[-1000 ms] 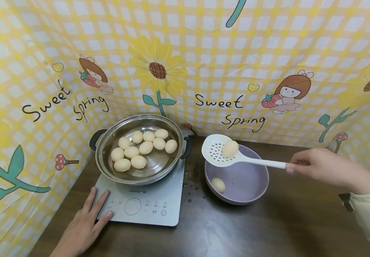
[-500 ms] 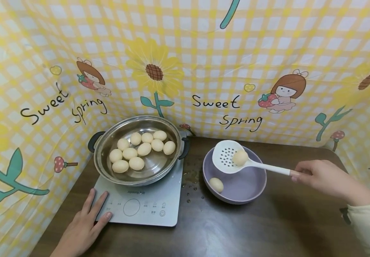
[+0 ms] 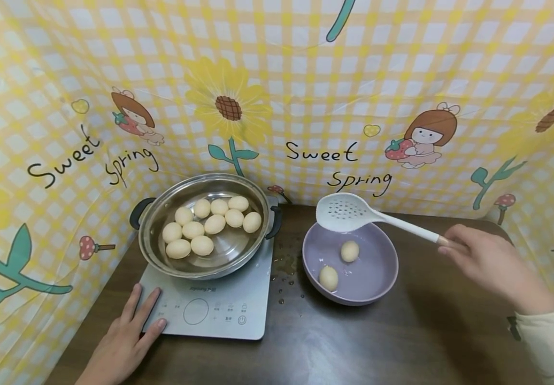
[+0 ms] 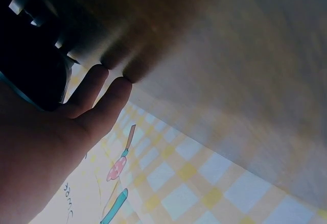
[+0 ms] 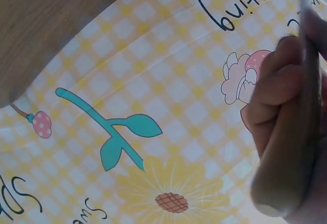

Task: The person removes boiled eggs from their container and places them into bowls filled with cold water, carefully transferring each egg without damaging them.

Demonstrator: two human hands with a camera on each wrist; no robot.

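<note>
My right hand (image 3: pixel 489 262) grips the handle of a white slotted spoon (image 3: pixel 346 212), whose head, with nothing on it, is over the far rim of a purple bowl (image 3: pixel 387 278). The handle's wooden end (image 5: pixel 278 193) shows in the right wrist view. Two pale eggs lie in water in the bowl, one egg (image 3: pixel 349 251) near the middle and another egg (image 3: pixel 328 278) at the front left. On the near left corner of a white induction cooktop (image 3: pixel 219 315) rests my left hand (image 3: pixel 123 342), fingers spread. A steel pot (image 3: pixel 229 262) on the cooktop holds several eggs (image 3: pixel 193 230).
Black handles (image 3: pixel 273 222) stick out from both sides of the pot. Water drops (image 3: pixel 284 278) dot the brown table (image 3: pixel 354 347) between cooktop and bowl. A yellow checked cloth (image 3: pixel 277 80) hangs close behind and along the left side.
The egg on the slotted spoon has dropped into the bowl beside the other one. My right hand has tilted the spoon and drawn its head up toward the far rim. My left hand stays put.
</note>
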